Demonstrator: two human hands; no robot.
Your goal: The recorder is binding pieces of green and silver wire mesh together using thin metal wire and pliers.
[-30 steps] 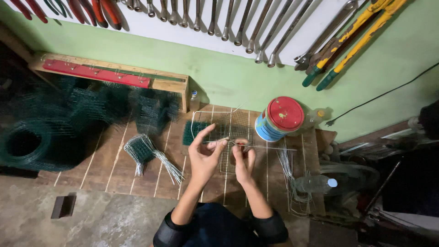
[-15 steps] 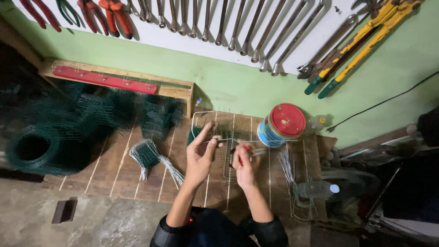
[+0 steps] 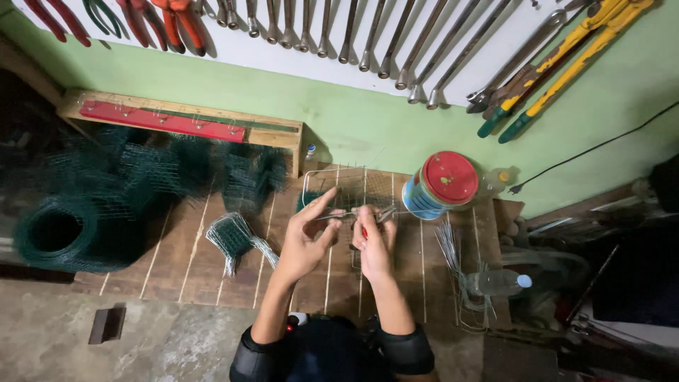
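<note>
In the head view, the left hand sits at the centre of the frame, its thumb and forefinger stretched toward a thin wire, pinching its end. Just to its right, the right hand closes around a pair of pliers with a red handle; its grip is pressed together on the tool, whose tip meets the same wire. Both hands work over a pale wire-mesh panel lying on the wooden counter, just above centre.

To do this well, I judge the left-hand pinch should stay close to the plier tip, so the wire holds taut and does not spring off the mesh (thin wire kinks easily).

At the right of the panel stands a blue can with a red lid. A bundle of cut wires lies at centre right, a small folded mesh piece to the left, and dark green mesh rolls fill the left side. Wrenches hang along the top.
</note>
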